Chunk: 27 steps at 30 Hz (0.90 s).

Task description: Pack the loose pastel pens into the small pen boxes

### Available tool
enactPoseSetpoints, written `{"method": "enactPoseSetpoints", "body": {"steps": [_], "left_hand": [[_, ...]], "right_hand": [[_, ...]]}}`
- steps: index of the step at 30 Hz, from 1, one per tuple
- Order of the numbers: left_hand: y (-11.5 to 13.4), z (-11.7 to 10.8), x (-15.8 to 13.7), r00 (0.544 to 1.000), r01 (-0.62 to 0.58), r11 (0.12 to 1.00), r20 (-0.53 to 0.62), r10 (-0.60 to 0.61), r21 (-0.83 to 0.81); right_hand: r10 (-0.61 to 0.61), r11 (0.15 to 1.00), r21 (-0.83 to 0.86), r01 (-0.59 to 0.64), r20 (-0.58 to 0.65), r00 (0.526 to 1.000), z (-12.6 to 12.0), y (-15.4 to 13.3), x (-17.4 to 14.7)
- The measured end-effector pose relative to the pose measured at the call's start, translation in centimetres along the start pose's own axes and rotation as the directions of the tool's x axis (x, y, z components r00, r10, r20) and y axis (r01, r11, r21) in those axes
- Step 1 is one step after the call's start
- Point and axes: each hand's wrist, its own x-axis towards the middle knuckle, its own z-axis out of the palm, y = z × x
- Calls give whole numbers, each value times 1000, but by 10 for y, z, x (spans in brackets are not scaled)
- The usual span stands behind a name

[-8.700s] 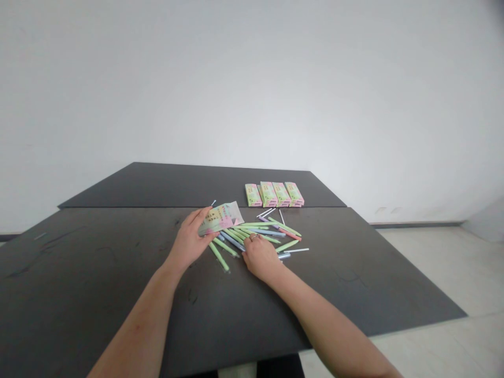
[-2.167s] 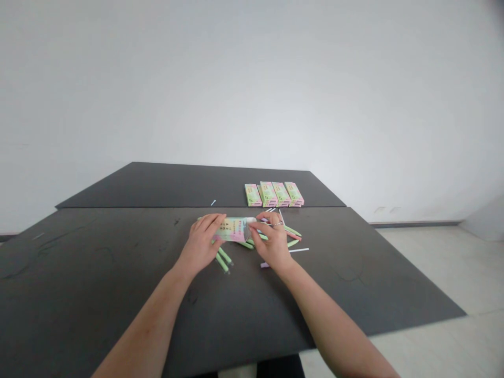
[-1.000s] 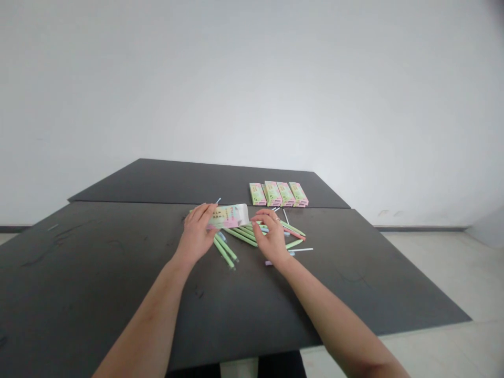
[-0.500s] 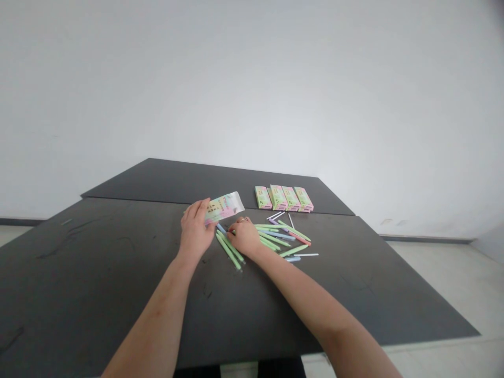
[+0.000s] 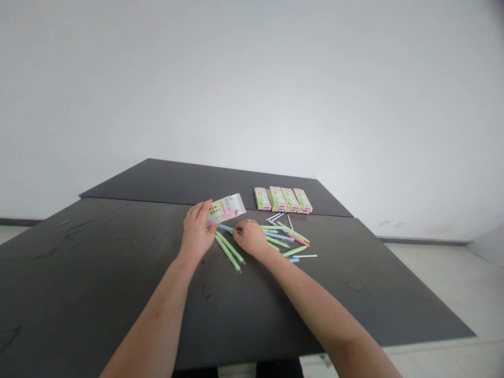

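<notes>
My left hand [image 5: 197,230] is closed around one end of a flat printed packet [image 5: 226,209] in pink, green and white, its pale end pointing right. My right hand [image 5: 250,237], with a ring on one finger, has its fingertips closed on a blue pen [image 5: 226,228] whose end reaches left toward the packet. Below and between the hands, several light green pens [image 5: 228,251] lie side by side on the table. Right of my right hand is a loose spread of green, blue, purple and red pens [image 5: 295,251], partly hidden by the hand and forearm.
Four stacks of small pink and green boxes [image 5: 279,199] stand farther back, right of centre. Thin white sticks [image 5: 290,221] lie near the pens. The dark table [image 5: 118,273] has a seam across it, and a pale wall [image 5: 252,94] rises behind.
My right hand has shifted slightly to the right, and more of the blue pen shows between the hands. My left hand still holds the packet, almost in place.
</notes>
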Motion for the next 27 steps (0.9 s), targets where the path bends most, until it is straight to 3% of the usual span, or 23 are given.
{"method": "enactPoseSetpoints", "body": {"steps": [3,7,11,14,17,20,27], "left_hand": [[2,1,0,1000,-14,1000,20,14,-22],[4,3,-1,998,-39,998,45,42,-45],[3,8,-3,996,-54,996,74,59,-68],[1,12,-6,992,-73,994,92,81,-80],[0,15,-8,989,-91,992,110,100,-87],[0,16,-10,986,-102,992,126,110,-72],[-2,19,-12,976,-160,986,142,166,-53]], "right_hand": [[79,987,143,-73,-35,996,-15,15,-14],[133,933,349,-81,-129,983,-37,41,-34],[288,830,549,-98,-273,918,-54,70,-49],[370,728,685,-35,-348,861,-60,87,-57],[346,662,746,73,-390,853,-65,94,-65],[280,671,728,140,-424,861,-70,92,-72],[56,843,488,226,-497,866,-80,80,-78]]}}
